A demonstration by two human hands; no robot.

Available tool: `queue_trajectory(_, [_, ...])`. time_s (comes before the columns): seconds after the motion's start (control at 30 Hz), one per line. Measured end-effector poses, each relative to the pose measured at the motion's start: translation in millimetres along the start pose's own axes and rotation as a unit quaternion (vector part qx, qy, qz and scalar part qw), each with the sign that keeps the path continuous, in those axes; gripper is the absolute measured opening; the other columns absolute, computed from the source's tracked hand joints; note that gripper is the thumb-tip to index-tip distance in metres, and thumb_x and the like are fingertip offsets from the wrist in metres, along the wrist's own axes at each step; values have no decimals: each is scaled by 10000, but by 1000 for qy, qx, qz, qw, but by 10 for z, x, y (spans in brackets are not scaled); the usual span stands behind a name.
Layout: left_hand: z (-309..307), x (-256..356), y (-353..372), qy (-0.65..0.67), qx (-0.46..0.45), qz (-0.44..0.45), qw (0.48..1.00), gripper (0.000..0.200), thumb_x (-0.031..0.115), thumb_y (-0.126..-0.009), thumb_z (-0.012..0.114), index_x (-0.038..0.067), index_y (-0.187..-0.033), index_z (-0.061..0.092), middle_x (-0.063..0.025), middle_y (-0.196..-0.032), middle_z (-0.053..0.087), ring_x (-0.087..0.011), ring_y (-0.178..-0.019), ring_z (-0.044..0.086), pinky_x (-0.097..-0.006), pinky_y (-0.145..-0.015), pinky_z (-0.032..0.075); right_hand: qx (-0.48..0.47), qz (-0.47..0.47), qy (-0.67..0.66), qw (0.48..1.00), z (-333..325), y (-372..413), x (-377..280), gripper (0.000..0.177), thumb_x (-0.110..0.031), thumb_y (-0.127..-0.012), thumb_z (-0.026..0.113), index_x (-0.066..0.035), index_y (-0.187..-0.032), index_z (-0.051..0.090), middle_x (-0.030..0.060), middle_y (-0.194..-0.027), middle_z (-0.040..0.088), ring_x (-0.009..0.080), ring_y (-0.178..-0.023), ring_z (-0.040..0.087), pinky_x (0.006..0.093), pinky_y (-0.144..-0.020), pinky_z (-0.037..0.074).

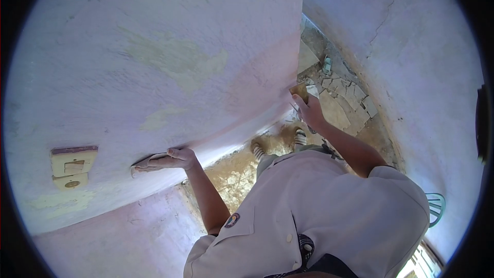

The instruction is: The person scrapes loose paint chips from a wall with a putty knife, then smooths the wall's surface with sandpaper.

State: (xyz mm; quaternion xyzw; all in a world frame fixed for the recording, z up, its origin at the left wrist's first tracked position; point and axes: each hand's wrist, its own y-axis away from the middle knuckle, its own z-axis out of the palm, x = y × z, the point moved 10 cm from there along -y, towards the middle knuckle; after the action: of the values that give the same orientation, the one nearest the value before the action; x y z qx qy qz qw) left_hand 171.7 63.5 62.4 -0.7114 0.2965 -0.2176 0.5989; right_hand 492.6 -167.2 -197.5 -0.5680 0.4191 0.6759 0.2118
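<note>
My left hand [170, 161] lies against the pinkish-white wall, its fingers stretched to the left and its thumb on top. Under the fingers a thin greyish sheet [137, 167], which looks like sandpaper, shows along the wall, pressed there by the hand. Farther along, by the wall's end, my right hand [310, 112] is closed around a flat tan rectangular piece [298, 91]. That piece sticks out beyond the fingers and overlaps the wall's edge in this view. The wall carries scratches and a worn, yellowish-green patch [175, 59].
A switch and socket plate [73, 167] sits on the wall left of my left hand. Broken tiles [345, 92] cover the floor past the wall's end. On the right stands a cracked wall [422, 46], with a green chair [436, 209] near it.
</note>
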Motion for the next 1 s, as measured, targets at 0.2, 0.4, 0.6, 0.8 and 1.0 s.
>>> queue_trajectory(0.2, [-21,29,-40,1,-5,4,1000,677,418,-1014,230,-8,-1496,20,-230,-1561,-5,-396,-1445,-16,-544,-1154,9,-5,-96,77,992,-36,262,252,330,-325,-901,633,-6,-824,595,23,-614,545,104,-518,498,277,-497,416])
queue_trajectory(0.4, [9,-12,8,-3,-8,2,1000,687,427,-1012,236,-10,-1495,19,-234,-1560,-6,-392,-1446,-17,-542,-1154,9,12,-19,24,999,78,-30,2,391,-347,-894,645,-9,-720,551,12,-512,480,112,-450,459,301,-445,376])
queue_trajectory(0.6, [-2,-14,9,4,-4,18,1000,711,439,-1008,235,-44,-1483,19,-239,-1558,-10,-374,-1450,-31,-532,-1158,5,0,-35,93,995,-55,212,353,397,-365,-890,655,-23,-717,551,-1,-535,483,90,-461,452,282,-444,356])
queue_trajectory(0.8, [8,-15,-5,-6,-13,3,1000,702,445,-1008,224,-14,-1492,6,-221,-1563,-15,-367,-1451,-38,-522,-1163,3,2,9,-2,1000,85,-36,4,417,-396,-881,659,-20,-717,583,-2,-540,495,93,-472,468,284,-456,371])
queue_trajectory(1.0, [-10,-1,-27,-1,-12,-10,1000,696,449,-1007,227,11,-1500,4,-217,-1564,-21,-367,-1452,-30,-526,-1161,3,-4,6,45,999,5,211,310,434,-401,-888,650,-31,-680,560,0,-530,499,94,-449,465,279,-432,375])
